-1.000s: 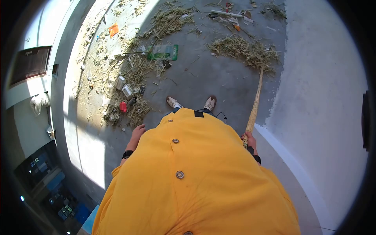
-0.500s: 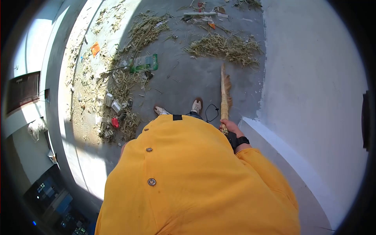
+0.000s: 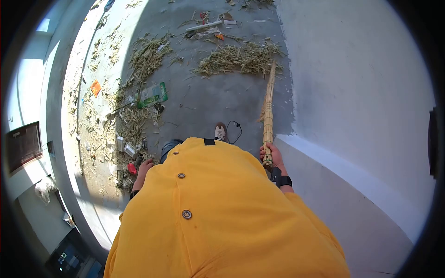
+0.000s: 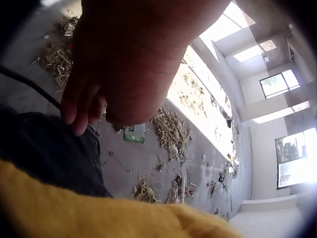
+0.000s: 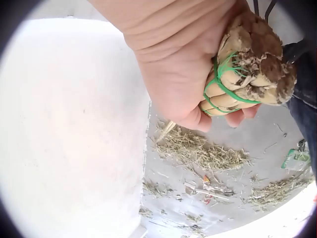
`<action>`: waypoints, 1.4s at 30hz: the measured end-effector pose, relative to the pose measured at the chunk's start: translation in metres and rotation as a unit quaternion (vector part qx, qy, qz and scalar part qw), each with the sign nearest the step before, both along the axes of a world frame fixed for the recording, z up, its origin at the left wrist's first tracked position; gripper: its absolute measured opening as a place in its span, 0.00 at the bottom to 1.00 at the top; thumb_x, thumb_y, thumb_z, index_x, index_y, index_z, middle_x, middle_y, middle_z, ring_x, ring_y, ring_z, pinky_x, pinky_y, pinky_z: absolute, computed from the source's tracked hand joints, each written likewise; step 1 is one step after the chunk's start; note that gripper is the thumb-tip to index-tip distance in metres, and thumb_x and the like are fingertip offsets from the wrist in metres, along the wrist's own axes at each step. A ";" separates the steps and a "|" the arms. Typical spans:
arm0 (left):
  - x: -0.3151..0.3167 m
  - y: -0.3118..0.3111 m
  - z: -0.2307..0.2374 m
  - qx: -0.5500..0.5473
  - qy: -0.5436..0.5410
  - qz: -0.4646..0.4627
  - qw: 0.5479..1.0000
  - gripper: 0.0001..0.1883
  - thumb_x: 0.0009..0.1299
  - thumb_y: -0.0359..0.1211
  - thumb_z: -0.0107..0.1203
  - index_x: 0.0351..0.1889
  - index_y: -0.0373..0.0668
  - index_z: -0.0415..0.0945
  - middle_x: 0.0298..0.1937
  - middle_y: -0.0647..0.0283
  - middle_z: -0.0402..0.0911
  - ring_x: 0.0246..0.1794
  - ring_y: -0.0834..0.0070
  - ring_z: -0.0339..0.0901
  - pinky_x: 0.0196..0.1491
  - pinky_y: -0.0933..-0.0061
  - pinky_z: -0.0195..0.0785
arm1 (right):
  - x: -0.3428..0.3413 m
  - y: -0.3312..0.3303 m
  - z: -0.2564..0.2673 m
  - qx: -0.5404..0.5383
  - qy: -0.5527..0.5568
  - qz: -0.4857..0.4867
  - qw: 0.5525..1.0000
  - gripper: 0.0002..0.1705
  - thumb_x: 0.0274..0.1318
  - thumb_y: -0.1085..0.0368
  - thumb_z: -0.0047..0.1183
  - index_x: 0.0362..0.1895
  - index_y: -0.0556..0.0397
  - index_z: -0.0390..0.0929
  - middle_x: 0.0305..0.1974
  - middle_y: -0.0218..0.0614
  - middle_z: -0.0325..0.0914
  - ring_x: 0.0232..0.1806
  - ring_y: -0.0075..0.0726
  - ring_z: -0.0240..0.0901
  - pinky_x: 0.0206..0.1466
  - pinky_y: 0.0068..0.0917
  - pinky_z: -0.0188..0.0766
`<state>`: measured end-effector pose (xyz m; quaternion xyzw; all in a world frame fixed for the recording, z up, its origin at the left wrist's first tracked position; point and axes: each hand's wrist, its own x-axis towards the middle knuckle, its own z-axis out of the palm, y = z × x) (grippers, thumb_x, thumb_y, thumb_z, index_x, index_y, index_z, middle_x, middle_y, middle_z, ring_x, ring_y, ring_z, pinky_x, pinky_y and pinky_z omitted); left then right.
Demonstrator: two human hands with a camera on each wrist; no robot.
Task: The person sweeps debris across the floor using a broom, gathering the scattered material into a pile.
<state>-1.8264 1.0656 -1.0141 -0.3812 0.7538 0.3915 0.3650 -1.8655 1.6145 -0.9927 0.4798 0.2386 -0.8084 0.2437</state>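
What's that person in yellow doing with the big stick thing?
The person in the yellow buttoned top is gripping a long, straw-coloured broom, bound with green ties, in the right hand. Its thin tip points down by a long pile of dry, yellowish straw on the smooth grey floor; I can't tell whether they touch. The left hand hangs empty. More straw lies on the left, with a bright red scrap among it.
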 end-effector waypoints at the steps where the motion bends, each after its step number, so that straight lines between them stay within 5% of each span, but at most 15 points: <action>1: -0.001 -0.004 -0.004 0.019 0.020 0.004 1.000 0.20 0.55 0.33 0.47 0.47 0.38 0.67 0.42 0.60 0.73 0.40 0.78 0.69 0.42 0.81 0.61 | -0.002 0.009 -0.007 0.000 0.001 -0.002 1.000 0.12 0.49 0.59 0.42 0.28 0.56 0.60 0.20 0.29 0.62 0.17 0.21 0.61 0.18 0.17 0.65; 7: 0.013 -0.031 -0.030 0.097 0.096 0.029 0.990 0.20 0.55 0.34 0.47 0.47 0.38 0.67 0.41 0.60 0.73 0.40 0.78 0.69 0.42 0.81 0.61 | -0.027 0.077 -0.053 -0.044 -0.059 -0.135 0.988 0.11 0.49 0.60 0.42 0.27 0.55 0.60 0.17 0.31 0.62 0.15 0.25 0.61 0.17 0.19 0.64; 9: 0.013 -0.037 -0.020 0.063 0.082 0.018 0.994 0.20 0.55 0.34 0.47 0.46 0.38 0.68 0.41 0.59 0.73 0.40 0.78 0.69 0.43 0.80 0.61 | -0.042 0.085 -0.072 0.070 0.014 0.023 0.997 0.11 0.48 0.62 0.43 0.27 0.55 0.59 0.17 0.32 0.62 0.15 0.26 0.61 0.17 0.21 0.64; 14: -0.009 -0.050 -0.018 0.012 0.053 -0.008 0.998 0.19 0.55 0.34 0.48 0.45 0.38 0.68 0.41 0.58 0.73 0.40 0.77 0.70 0.43 0.80 0.61 | -0.111 -0.003 -0.041 0.136 -0.092 -0.004 0.986 0.10 0.47 0.64 0.45 0.28 0.54 0.59 0.16 0.34 0.63 0.14 0.30 0.64 0.14 0.24 0.63; 16: -0.019 -0.055 -0.021 0.005 0.044 -0.009 0.999 0.19 0.55 0.34 0.48 0.45 0.38 0.68 0.41 0.58 0.73 0.41 0.76 0.70 0.43 0.79 0.61 | -0.122 -0.027 -0.048 0.116 -0.108 0.178 0.971 0.10 0.47 0.64 0.46 0.30 0.53 0.59 0.17 0.34 0.63 0.14 0.27 0.62 0.14 0.23 0.63; 17: -0.025 -0.060 -0.022 0.001 0.039 -0.012 0.999 0.19 0.54 0.34 0.48 0.45 0.38 0.68 0.41 0.58 0.73 0.41 0.76 0.70 0.43 0.79 0.61 | -0.125 -0.028 -0.047 0.120 -0.109 0.183 0.970 0.10 0.47 0.64 0.46 0.30 0.53 0.59 0.17 0.34 0.63 0.14 0.27 0.62 0.14 0.23 0.63; 19: -0.042 -0.068 -0.026 -0.005 0.030 -0.023 0.999 0.19 0.54 0.34 0.48 0.44 0.38 0.68 0.41 0.58 0.73 0.41 0.75 0.70 0.43 0.79 0.61 | -0.125 -0.031 -0.042 -0.046 -0.084 0.111 0.989 0.11 0.48 0.62 0.46 0.30 0.53 0.59 0.19 0.32 0.64 0.15 0.23 0.62 0.14 0.18 0.63; 23: -0.103 -0.066 -0.018 -0.025 0.006 -0.065 0.998 0.19 0.54 0.34 0.48 0.44 0.37 0.69 0.41 0.57 0.73 0.41 0.74 0.70 0.43 0.78 0.61 | -0.108 -0.036 0.002 -0.032 -0.032 0.117 0.992 0.13 0.50 0.59 0.45 0.33 0.53 0.60 0.22 0.30 0.65 0.16 0.19 0.62 0.14 0.14 0.63; 26: -0.142 -0.067 -0.024 -0.013 0.076 -0.212 0.974 0.14 0.51 0.34 0.49 0.33 0.37 0.73 0.43 0.52 0.72 0.43 0.64 0.70 0.44 0.73 0.63 | -0.096 -0.048 0.022 -0.013 -0.031 0.111 0.993 0.13 0.49 0.61 0.46 0.35 0.52 0.60 0.22 0.30 0.66 0.17 0.20 0.63 0.16 0.16 0.65; 29: -0.191 -0.044 0.002 -0.063 0.197 -0.480 0.852 0.08 0.48 0.33 0.49 0.17 0.37 0.70 0.43 0.47 0.70 0.43 0.60 0.69 0.45 0.71 0.64 | -0.090 -0.054 0.031 0.028 -0.043 0.105 0.993 0.12 0.48 0.61 0.47 0.34 0.51 0.60 0.21 0.30 0.65 0.17 0.20 0.63 0.16 0.16 0.65; 30: -0.197 -0.042 -0.008 -0.032 0.213 -0.361 0.907 0.10 0.51 0.29 0.45 0.31 0.38 0.72 0.37 0.49 0.72 0.35 0.61 0.73 0.37 0.67 0.68 | -0.088 -0.054 0.033 0.039 -0.057 0.085 0.994 0.12 0.47 0.62 0.47 0.33 0.51 0.60 0.20 0.30 0.65 0.17 0.20 0.63 0.16 0.16 0.65; 32: -0.215 -0.039 -0.022 0.020 0.147 -0.221 0.964 0.11 0.52 0.29 0.45 0.32 0.38 0.71 0.37 0.49 0.72 0.35 0.62 0.73 0.37 0.68 0.68 | -0.082 -0.049 0.034 0.052 -0.074 0.056 0.994 0.11 0.47 0.62 0.46 0.33 0.51 0.60 0.20 0.30 0.65 0.17 0.21 0.63 0.15 0.17 0.64; 42: -0.214 -0.019 -0.029 0.019 0.084 -0.131 0.988 0.13 0.52 0.29 0.45 0.36 0.38 0.70 0.37 0.50 0.73 0.35 0.64 0.73 0.37 0.70 0.67 | -0.104 0.022 0.015 0.076 -0.067 -0.049 0.994 0.11 0.48 0.62 0.45 0.30 0.53 0.58 0.18 0.32 0.63 0.16 0.23 0.62 0.16 0.17 0.64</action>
